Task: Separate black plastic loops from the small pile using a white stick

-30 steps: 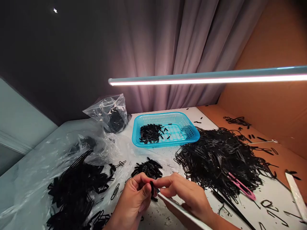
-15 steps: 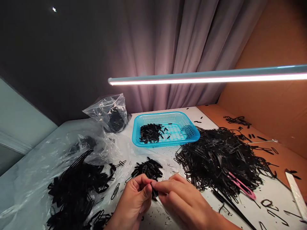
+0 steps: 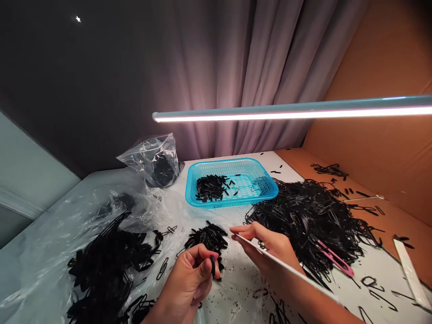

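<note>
Two bare hands [image 3: 222,265] work above the middle of the white counter [image 3: 243,274], near its front edge. The left hand [image 3: 187,281] has its fingers [image 3: 199,256] closed narrowly, pinching a short black piece [image 3: 213,265] upright against the thumb. Just behind that piece lies a small heap of black clips [image 3: 207,238] on the counter.

The right hand [image 3: 266,243] stands apart to the right, its fingers [image 3: 246,231] extended and close together. A thin white strip [image 3: 286,267] runs along them, though the view does not settle whether they grip it.

Beyond the hands sits a turquoise plastic basket [image 3: 266,191] holding short black pieces [image 3: 211,188]. To the right spreads a large tangle of black elongated loops [image 3: 303,220], with pink-handled snips [image 3: 334,258] at its front edge. More black clips [image 3: 104,265] lie on a clear plastic sheet [image 3: 43,265] at the left, and a knotted plastic bag [image 3: 155,159] stands near the counter's back edge.
</note>
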Demonstrator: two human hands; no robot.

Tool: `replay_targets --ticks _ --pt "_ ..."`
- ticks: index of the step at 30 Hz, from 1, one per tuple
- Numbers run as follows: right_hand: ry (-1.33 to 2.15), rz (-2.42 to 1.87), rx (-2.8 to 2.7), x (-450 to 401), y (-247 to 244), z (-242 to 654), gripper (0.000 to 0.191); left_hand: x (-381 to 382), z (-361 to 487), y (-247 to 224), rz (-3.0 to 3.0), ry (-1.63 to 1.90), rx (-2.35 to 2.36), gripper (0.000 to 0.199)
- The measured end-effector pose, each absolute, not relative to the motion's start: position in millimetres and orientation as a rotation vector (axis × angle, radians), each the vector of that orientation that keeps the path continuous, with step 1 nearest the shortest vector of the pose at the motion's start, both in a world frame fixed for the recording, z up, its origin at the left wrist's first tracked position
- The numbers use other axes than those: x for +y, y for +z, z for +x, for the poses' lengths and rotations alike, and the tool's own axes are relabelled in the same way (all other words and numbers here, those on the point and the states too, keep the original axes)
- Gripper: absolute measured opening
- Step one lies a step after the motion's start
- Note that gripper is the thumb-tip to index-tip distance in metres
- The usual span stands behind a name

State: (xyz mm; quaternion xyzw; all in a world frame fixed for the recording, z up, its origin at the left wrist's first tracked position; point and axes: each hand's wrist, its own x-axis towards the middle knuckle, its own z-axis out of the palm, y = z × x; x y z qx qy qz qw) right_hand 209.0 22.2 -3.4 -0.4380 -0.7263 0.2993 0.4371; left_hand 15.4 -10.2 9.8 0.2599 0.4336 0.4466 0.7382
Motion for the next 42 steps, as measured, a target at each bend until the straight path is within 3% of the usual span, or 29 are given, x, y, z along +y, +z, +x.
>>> replay_targets --ticks 3,7,13,18,23,27,33,42 --pt "0.809 -1.182 -1.871 20.4 1.3 209.7 0.022 -9.3 13.7 11.1 0.601 0.996 0.950 0.028" --pt "0.421 -1.285 -2.128 22.4 0.1 210.6 0.016 -7.5 12.3 14.3 0.626 1.002 0.968 0.009" --pt "0.463 -0.952 -2.303 38.3 -23.6 206.5 0.007 -5.2 11.2 9.5 0.656 0.958 1.067 0.023" --pt "0.417 -0.912 -2.347 43.2 -42.8 197.9 0.019 -4.1 8.9 9.2 0.662 0.978 1.113 0.034" --pt "0.416 -0.878 -2.352 40.5 -35.2 200.1 0.018 -4.0 8.5 9.6 0.723 0.960 1.182 0.039" --pt "0.645 -0.841 -2.096 29.3 -21.1 200.0 0.004 -4.2 11.0 7.2 0.849 1.022 1.255 0.040" --pt "0.842 -0.709 -1.920 15.7 -8.1 191.4 0.007 -2.8 13.2 7.7 0.820 1.124 1.159 0.016" --pt "0.485 -0.583 -1.996 16.5 -3.5 195.2 0.006 -4.1 13.0 8.4 0.613 1.058 0.959 0.014"
